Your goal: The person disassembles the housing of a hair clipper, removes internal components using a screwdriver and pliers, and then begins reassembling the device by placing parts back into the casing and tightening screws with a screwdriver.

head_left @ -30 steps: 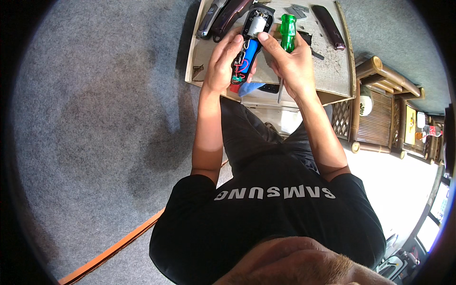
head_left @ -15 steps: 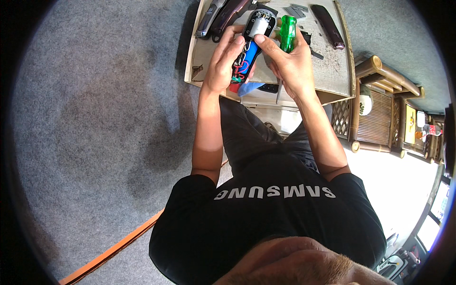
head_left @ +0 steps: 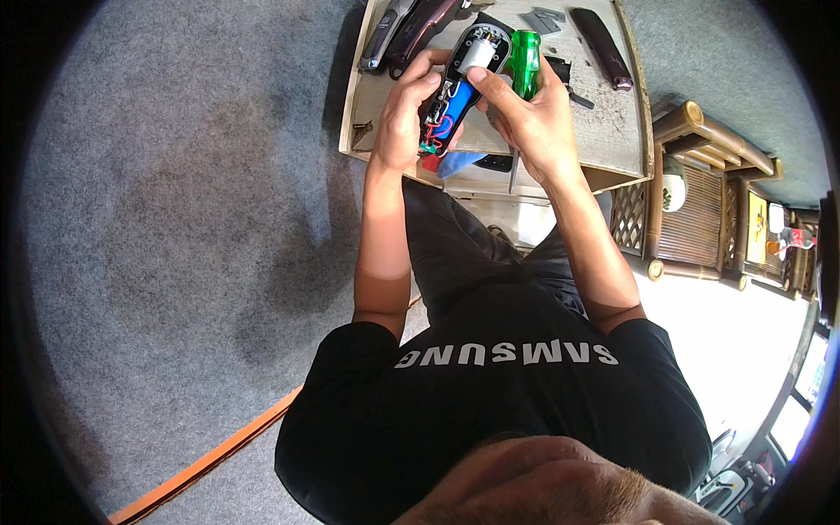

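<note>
At near end of wooden tabletop (head_left: 604,140): one opened clipper (head_left: 456,91) in curled left hand (head_left: 404,118); one screwdriver (head_left: 525,70), glossy green handle, in right hand (head_left: 542,127), thumb at clipper's silver cylindrical motor (head_left: 478,54); inside, one smooth blue cylinder (head_left: 453,107), red wires (head_left: 437,131); around, two clippers (head_left: 423,37) left, one long maroon shell (head_left: 602,48) right, flat grey metal pieces (head_left: 539,22), count unclear, black part (head_left: 558,68) half-hidden by right hand

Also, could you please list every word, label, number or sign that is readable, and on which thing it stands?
Black T-shirt: one line of white capitals across the chest, upside down; legible, but I don't copy it.
Red-labelled bottle: too small to read.
Opened hair clipper, green-handled screwdriver: no readable text.
</note>
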`<state>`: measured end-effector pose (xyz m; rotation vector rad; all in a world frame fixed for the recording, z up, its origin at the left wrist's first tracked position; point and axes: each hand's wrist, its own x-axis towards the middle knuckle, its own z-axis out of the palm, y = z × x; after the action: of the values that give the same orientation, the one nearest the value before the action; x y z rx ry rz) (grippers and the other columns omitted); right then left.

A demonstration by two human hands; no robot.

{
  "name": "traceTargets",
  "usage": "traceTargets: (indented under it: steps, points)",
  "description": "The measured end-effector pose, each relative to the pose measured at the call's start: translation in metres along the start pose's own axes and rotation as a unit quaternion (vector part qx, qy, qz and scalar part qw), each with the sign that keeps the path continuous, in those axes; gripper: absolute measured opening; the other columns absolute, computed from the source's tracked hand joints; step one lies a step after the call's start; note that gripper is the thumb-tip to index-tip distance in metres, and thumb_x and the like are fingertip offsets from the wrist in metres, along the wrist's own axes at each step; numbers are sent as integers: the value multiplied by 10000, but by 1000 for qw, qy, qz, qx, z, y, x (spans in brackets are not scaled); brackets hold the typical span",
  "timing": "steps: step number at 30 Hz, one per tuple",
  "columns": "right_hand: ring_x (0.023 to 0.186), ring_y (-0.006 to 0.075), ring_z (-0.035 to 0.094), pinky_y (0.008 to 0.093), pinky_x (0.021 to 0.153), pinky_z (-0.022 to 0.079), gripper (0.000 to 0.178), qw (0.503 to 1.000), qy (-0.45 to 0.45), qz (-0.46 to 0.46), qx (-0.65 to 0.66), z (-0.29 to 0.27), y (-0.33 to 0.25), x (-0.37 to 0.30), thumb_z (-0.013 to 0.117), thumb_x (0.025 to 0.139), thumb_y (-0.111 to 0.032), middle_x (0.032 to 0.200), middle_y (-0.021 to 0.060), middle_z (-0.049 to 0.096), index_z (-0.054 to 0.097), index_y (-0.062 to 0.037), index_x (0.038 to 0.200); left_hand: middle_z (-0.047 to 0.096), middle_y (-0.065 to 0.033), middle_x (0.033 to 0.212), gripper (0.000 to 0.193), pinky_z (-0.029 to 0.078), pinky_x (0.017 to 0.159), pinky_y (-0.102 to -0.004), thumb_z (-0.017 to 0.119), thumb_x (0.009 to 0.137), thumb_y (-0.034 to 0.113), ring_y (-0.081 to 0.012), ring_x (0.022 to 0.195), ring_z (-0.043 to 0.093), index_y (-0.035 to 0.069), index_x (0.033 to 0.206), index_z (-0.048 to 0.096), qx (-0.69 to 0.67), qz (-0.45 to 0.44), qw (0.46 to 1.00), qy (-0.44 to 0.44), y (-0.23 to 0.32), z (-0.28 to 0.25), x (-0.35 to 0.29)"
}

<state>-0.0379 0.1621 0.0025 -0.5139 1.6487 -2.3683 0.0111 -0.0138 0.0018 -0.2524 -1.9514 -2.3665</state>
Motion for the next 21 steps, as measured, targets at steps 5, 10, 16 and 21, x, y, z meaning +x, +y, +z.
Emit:
traceTargets:
  steps: [5,10,16,21]
  points:
    - [716,73,626,237,658,490,307,1000,-3,-3,-1,1,0,0,839,910,-200,769,16,678,620,-20,1028,652,-188,833,476,462,389,-292,346,1034,292,-192,457,582,4,1408,408,19,2,1000,10,-1,-1,1]
    - [722,77,630,238,666,494,311,1000,-3,-3,-22,0,1,0,840,909,-200,772,15,677,621,-18,1032,650,-181,793,494,457,384,-298,336,1020,295,-198,448,577,5,1415,399,35,7,999,9,-4,-3,1]
    - [769,81,634,248,699,509,313,1000,8,4,-5,2,1,0,836,911,-202,835,14,683,627,-17,1053,636,-155,734,544,474,400,-309,349,1004,350,-203,451,583,-20,1395,424,-1,-4,1000,16,0,0,0]
    - [788,88,633,253,711,515,319,1000,14,10,-10,0,3,0,837,908,-202,858,9,675,630,-17,1065,630,-146,721,552,491,416,-317,353,1008,367,-211,466,599,-23,1390,433,-8,-6,1000,24,0,1,0]
